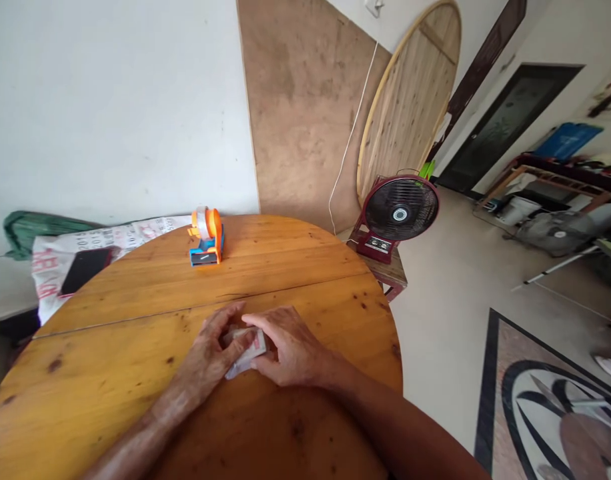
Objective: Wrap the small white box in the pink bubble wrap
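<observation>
Both of my hands close around a small whitish pack (246, 359) with a little red print, just above or on the wooden table (305, 260). My left hand (213, 347) holds its left side, with the thumb lying across the top. From the right, my right hand (290, 347) grips the other end between thumb and fingers. The fingers hide much of the pack, so its exact kind cannot be made out. Farther back on the table stands an orange and blue tape dispenser (206, 239) with a roll of clear tape.
A dark red fan (399, 213) stands on a stool (390, 273) beyond the table's right edge. Behind it a round wooden board (410, 100) leans on the wall. A printed white sack (50, 267) with a dark flat object (88, 269) lies at the left.
</observation>
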`<state>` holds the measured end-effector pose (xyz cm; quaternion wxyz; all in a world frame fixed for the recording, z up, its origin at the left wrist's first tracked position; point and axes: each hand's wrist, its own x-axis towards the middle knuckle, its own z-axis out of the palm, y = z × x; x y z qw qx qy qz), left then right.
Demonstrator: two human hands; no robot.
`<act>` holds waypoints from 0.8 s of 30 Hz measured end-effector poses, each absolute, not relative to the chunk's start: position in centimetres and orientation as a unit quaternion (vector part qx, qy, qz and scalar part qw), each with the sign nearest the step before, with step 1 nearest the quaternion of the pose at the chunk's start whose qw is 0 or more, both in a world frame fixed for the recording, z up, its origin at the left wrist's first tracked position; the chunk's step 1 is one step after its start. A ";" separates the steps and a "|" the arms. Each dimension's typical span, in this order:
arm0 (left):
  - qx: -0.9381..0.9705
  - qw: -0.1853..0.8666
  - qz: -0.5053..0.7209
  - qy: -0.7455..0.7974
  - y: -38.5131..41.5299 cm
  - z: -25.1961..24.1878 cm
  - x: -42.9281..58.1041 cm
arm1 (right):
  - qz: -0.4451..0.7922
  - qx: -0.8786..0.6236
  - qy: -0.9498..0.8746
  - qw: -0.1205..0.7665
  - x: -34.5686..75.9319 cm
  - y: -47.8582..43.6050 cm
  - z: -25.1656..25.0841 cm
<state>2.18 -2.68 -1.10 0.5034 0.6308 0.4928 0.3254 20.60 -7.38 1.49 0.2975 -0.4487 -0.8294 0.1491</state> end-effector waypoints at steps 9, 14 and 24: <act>0.584 0.594 0.313 0.457 -3.0 -0.2 2.1 | 0.151 -0.445 -0.824 0.318 20.6 -7.4 1.3; 0.512 0.630 0.399 0.427 -2.8 0.1 1.1 | 0.157 -0.445 -0.821 0.320 21.0 -7.5 2.0; 0.469 0.635 0.429 0.439 -2.6 0.7 0.9 | 0.124 -0.431 -0.834 0.321 21.3 -7.6 3.1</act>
